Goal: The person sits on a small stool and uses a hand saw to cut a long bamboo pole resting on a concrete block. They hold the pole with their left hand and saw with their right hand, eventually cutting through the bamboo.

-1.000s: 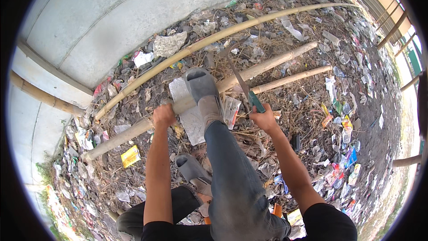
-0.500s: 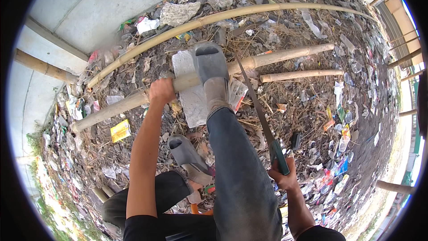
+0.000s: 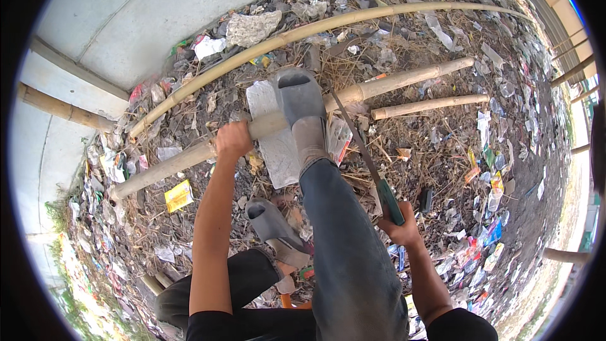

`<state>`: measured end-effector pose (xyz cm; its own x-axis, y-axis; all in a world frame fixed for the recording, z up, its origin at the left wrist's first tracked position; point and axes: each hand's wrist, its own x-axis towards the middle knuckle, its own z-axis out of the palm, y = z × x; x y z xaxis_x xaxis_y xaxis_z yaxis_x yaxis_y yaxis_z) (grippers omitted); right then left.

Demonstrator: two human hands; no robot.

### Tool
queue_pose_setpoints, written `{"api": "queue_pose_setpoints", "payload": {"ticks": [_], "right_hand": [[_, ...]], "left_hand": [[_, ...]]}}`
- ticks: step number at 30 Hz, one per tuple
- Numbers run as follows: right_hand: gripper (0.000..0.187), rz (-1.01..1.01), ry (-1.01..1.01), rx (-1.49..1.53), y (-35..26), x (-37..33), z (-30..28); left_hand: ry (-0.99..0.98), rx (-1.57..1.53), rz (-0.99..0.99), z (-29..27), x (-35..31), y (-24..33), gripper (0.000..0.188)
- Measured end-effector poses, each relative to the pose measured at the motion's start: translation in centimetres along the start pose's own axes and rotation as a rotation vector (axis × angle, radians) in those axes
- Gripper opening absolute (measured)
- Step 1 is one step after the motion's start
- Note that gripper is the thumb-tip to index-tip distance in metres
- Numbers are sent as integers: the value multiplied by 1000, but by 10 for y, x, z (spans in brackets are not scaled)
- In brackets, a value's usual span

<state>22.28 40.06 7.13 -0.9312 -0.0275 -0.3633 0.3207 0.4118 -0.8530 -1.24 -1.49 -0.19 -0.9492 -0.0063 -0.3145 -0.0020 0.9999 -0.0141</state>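
Note:
My left hand (image 3: 233, 139) is wrapped round a thick bamboo pole (image 3: 167, 167), which lies slantwise across a flat grey slab (image 3: 278, 163). In my right hand (image 3: 403, 230) is the green handle of a handsaw (image 3: 361, 145). Its long dark blade crosses the pole just right of my raised foot; whether the teeth sit in a cut is too small to tell. A grey slip-on shoe (image 3: 301, 95) on that foot presses on the pole between the hand and the blade. My other shoe (image 3: 273, 222) rests lower left on the littered ground.
A shorter bamboo piece (image 3: 430, 107) lies right of the blade. Beyond the pole, a long curved bamboo (image 3: 297, 35) stretches along a pale wall (image 3: 139, 6). A rough stone (image 3: 254, 28) sits near that wall. Plastic scraps, straw and a yellow packet (image 3: 179, 196) cover the ground.
My right hand has pushed the saw forward, away from me, across the pole. The left hand and raised foot keep their places on the pole, while the whole view has shifted slightly.

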Motion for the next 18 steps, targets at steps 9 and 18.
{"api": "queue_pose_setpoints", "payload": {"ticks": [9,18], "right_hand": [[30,46,222,72,-39,164,33],[20,83,51,75,5,-39,9]], "left_hand": [[17,-16,14,4,7,17,36],[7,20,42,7,-4,4,30]]}}
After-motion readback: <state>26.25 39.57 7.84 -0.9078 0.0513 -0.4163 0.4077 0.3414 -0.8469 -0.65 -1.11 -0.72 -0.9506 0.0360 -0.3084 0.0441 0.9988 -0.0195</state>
